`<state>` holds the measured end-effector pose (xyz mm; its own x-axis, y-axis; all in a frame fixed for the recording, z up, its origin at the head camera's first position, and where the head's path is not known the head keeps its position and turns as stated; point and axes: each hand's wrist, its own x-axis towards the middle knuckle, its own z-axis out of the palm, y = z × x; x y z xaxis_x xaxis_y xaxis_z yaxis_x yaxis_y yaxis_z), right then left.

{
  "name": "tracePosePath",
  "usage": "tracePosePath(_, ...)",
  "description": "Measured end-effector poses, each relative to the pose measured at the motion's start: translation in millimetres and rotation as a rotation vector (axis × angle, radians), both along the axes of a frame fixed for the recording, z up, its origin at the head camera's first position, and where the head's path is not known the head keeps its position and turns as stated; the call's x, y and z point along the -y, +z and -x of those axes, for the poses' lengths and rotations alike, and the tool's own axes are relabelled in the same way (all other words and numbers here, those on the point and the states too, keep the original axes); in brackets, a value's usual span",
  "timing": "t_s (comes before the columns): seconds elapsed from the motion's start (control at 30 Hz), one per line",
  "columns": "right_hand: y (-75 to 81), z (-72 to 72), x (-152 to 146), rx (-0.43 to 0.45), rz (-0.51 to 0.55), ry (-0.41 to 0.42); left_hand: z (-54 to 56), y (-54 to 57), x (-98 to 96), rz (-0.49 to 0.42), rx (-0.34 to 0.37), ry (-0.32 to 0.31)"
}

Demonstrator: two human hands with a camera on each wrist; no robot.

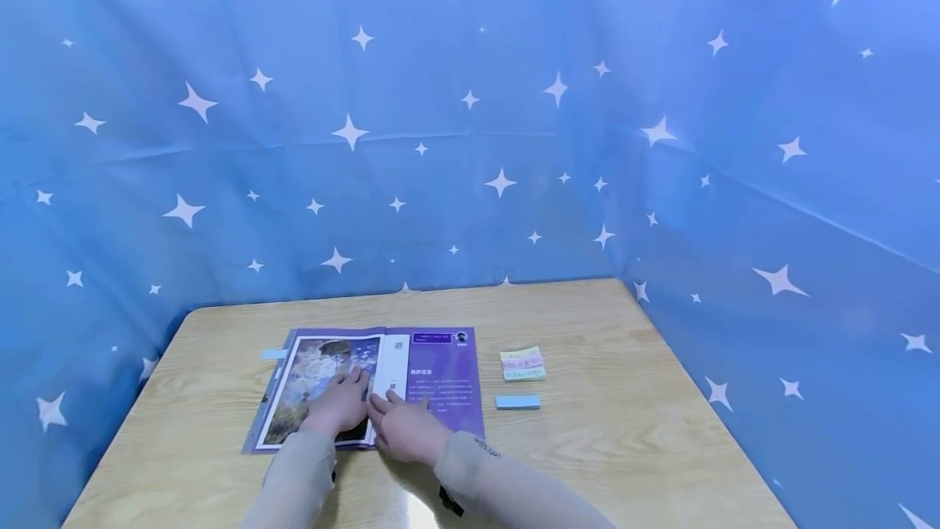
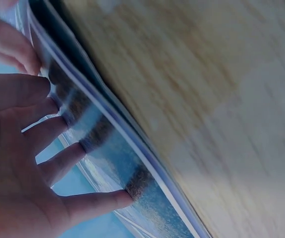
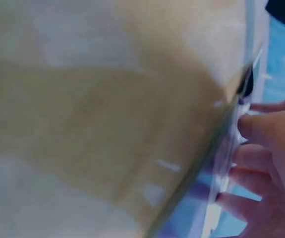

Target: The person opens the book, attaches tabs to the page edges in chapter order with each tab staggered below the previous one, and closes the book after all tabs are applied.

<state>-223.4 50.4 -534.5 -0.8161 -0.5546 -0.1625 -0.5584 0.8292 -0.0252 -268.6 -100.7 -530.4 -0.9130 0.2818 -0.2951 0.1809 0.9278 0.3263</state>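
An open magazine [image 1: 458, 390] lies on the table, with a painting-like picture on its left page and a purple panel with white text on the right. My left hand [image 1: 340, 402] rests on the picture page near the fold, and the left wrist view shows its fingers spread, fingertips on the glossy page [image 2: 102, 144]. Just across the fold, my right hand [image 1: 407, 429] rests flat on the white strip of the right page. In the right wrist view, its fingers [image 3: 251, 181] lie extended along the page near the lower edge.
A pale blue sticky tab [image 1: 273, 354] juts from the magazine's left edge. Right of the magazine lie a handwritten stack of yellow, pink and green sticky notes [image 1: 523, 364] and a blue sticky pad [image 1: 517, 402]. A star-patterned blue curtain [image 1: 441, 227] borders the wooden table [image 1: 624, 431].
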Motion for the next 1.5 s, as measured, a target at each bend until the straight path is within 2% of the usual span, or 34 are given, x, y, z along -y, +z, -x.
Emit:
tracePosePath(0.2,-1.8,-8.7,4,-0.008,-0.006,0.068,-3.4,-2.7,12.1,-0.036,-0.007,0.021)
tracePosePath(0.37,-2.0,-12.0,1,-0.013,0.003,0.072,-1.7,-0.8,7.7,-0.049,-0.002,0.024)
tracePosePath(0.6,3.3,-4.5,-10,-0.001,0.058,0.096,-2.2,1.3,-3.3,-0.042,-0.040,-0.027)
tracePosePath(0.8,5.1,-1.2,-14,0.037,0.081,0.143,-1.7,-1.3,-2.7,-0.041,-0.041,-0.003)
tracePosePath(0.93,4.2,-0.2,-14,0.043,0.073,0.149,-0.6,-1.6,-1.6,-0.027,-0.040,0.022)
tracePosePath(1.1,3.0,-0.4,-17,0.046,0.061,0.145,-2.5,0.0,-3.1,-0.007,-0.037,0.022)
tracePosePath(1.33,-2.6,-9.7,-19,0.095,0.077,0.078,-2.8,2.9,-4.9,-0.005,-0.054,0.012)
tracePosePath(1.5,-7.0,-16.4,-20,0.087,0.084,0.103,-5.2,-0.3,-3.7,0.004,-0.045,0.030)
